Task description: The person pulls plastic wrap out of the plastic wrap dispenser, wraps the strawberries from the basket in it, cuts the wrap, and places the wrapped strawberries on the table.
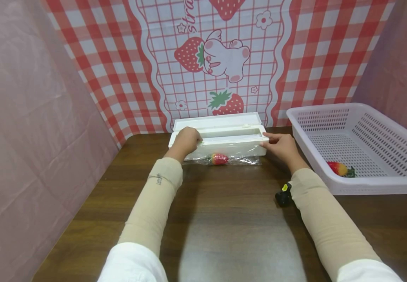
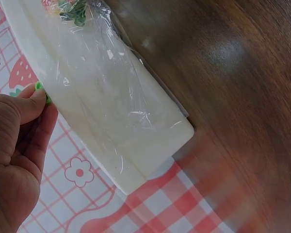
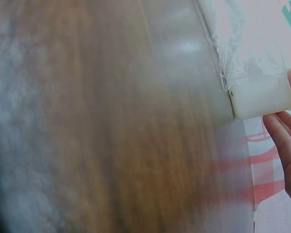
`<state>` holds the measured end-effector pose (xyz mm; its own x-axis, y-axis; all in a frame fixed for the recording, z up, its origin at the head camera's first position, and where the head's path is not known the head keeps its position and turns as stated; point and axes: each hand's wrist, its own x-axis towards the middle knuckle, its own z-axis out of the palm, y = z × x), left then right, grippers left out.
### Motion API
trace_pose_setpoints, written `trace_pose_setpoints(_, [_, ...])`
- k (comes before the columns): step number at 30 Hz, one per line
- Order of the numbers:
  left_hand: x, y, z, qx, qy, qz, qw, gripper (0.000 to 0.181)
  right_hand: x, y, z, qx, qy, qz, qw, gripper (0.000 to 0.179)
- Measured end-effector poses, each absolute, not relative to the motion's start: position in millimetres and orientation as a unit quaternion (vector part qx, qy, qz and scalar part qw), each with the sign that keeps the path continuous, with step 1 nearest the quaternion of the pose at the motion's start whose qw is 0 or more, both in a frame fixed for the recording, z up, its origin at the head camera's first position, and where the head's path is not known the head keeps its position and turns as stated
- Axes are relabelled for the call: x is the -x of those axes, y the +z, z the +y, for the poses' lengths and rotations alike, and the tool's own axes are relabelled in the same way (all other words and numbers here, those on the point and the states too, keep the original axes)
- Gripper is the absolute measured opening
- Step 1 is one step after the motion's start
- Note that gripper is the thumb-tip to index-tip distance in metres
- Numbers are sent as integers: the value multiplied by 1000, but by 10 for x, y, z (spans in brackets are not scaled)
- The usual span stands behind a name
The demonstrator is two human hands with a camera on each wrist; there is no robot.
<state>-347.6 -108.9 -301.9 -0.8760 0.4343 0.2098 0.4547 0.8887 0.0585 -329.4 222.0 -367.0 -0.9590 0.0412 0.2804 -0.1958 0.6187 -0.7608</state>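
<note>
A long white cling film dispenser (image 1: pixel 224 148) stands at the back of the table, its lid (image 1: pixel 221 120) raised behind it. Clear plastic film (image 2: pixel 111 82) hangs over its front onto the table. Under or in that film lies a red toy strawberry (image 1: pixel 220 158), with its green leaves (image 2: pixel 75 12) in the left wrist view. Thumb and finger of my left hand (image 1: pixel 186 141) (image 2: pixel 14 145) pinch a small green tab (image 2: pixel 39 86) at the dispenser's top edge. My right hand (image 1: pixel 282 149) (image 3: pixel 288 141) grips the right end, thumb on one side and fingers on the other.
A white perforated basket (image 1: pixel 383 181) stands at the right, holding another red and yellow strawberry (image 1: pixel 337 169). Behind the dispenser hangs a checked strawberry-print cloth (image 1: pixel 316 70). The brown wooden table (image 1: pixel 224 219) spreads out in front. A small black device (image 1: pixel 283 196) sits at my right wrist.
</note>
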Motion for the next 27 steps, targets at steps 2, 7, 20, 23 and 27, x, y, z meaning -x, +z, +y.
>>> trace_pose_setpoints(2, [3481, -3023, -1104, 236, -49, -965, 100, 33, 3294, -3673, 2222, -43, 434, -890, 134, 54])
trace_pose_setpoints(7, [3480, -3019, -1136, 241, -47, -963, 107, 35, 3299, -3677, 2230, -42, 432, -890, 138, 53])
trace_pose_setpoints(20, [3480, -3021, -1199, 232, -40, -966, 109, 31, 3288, -3671, 2229, -46, 431, -889, 145, 52])
trace_pose_setpoints(23, [3478, -3019, -1211, 227, -39, -967, 106, 29, 3287, -3671, 2227, -45, 431, -890, 143, 52])
trace_pose_setpoints(27, [3476, -3019, -1230, 229, -35, -967, 110, 29, 3296, -3677, 2225, -42, 432, -890, 139, 52])
